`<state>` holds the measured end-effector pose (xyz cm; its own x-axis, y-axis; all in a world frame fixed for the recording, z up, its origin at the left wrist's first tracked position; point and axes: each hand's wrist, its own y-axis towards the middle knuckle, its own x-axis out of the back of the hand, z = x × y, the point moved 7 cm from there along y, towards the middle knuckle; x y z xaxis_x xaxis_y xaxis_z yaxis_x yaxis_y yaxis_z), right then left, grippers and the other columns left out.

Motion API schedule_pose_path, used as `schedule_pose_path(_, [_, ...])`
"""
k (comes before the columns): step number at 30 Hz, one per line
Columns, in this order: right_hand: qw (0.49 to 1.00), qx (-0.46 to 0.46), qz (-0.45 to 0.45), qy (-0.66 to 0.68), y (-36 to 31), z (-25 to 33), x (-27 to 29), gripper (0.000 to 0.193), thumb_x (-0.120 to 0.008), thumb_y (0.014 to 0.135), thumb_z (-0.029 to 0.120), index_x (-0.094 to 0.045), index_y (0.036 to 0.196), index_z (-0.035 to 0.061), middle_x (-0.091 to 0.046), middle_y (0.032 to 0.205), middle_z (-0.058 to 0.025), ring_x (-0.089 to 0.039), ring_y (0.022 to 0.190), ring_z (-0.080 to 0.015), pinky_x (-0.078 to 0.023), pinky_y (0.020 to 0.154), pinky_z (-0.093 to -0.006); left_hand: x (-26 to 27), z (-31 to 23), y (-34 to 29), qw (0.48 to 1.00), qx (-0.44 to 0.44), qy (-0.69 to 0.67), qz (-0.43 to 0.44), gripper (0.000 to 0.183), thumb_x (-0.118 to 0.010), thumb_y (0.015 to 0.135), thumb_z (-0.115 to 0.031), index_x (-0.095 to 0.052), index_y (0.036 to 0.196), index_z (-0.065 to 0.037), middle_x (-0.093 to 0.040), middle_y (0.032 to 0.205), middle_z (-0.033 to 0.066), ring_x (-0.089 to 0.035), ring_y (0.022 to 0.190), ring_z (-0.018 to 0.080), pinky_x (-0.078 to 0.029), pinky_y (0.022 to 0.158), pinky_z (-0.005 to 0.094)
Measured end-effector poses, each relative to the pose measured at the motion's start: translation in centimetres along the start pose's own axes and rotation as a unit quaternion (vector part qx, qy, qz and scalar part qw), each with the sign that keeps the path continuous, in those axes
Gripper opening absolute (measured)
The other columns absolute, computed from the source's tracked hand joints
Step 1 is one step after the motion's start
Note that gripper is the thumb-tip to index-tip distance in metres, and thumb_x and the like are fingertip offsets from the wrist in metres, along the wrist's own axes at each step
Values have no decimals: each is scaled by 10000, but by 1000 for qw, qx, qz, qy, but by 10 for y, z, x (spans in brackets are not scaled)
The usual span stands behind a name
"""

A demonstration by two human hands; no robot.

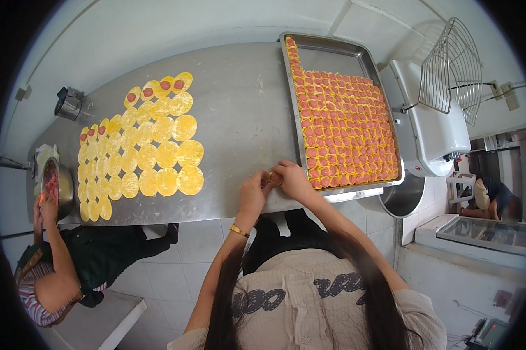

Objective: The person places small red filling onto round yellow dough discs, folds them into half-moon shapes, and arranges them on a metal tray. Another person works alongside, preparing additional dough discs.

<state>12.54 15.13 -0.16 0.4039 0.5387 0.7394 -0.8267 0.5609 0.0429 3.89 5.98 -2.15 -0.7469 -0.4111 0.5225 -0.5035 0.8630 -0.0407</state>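
Observation:
My left hand and my right hand meet at the near edge of the steel table, fingers closed round one small dumpling. Most of that dumpling is hidden by the fingers. Just to the right stands a deep metal tray, filled over most of its area with tight rows of open-topped yellow dumplings with pink filling. On the left of the table lie many round yellow wrappers in overlapping rows. Several at the far end carry a ball of pink meat filling.
At the far left a co-worker's hands are at a steel bowl of pink meat. A metal cup stands at the back left. Right of the tray are a white machine with a wire guard and a steel mixing bowl.

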Motion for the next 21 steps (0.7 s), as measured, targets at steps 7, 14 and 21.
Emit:
schedule_pose_path(7, [998,-55,-25,-29,-3,-1,8,275,-572,685,-70,-641,933,28,-578,903,-156,-594,861,-377,-494,732,-445,5,-3,2,999,-20,-22,-29,251,-740,722,-48,-618,939,-19,-683,818,136,-674,747,273,-522,693,347])
schedule_pose_path(14, [999,-34,-43,3,-1,8,9,254,-568,697,-64,-636,922,32,-580,936,-162,-591,897,-385,-499,747,-452,3,0,2,1000,-4,-18,2,272,-750,726,-77,-616,955,-16,-680,808,135,-671,721,266,-523,682,346])
schedule_pose_path(21, [999,-34,-13,13,-2,11,5,333,-561,694,-75,-624,1009,10,-576,957,-168,-588,911,-383,-497,750,-455,5,-3,4,998,-47,-21,-27,280,-763,709,-76,-614,940,-22,-675,796,128,-670,749,258,-522,677,346])
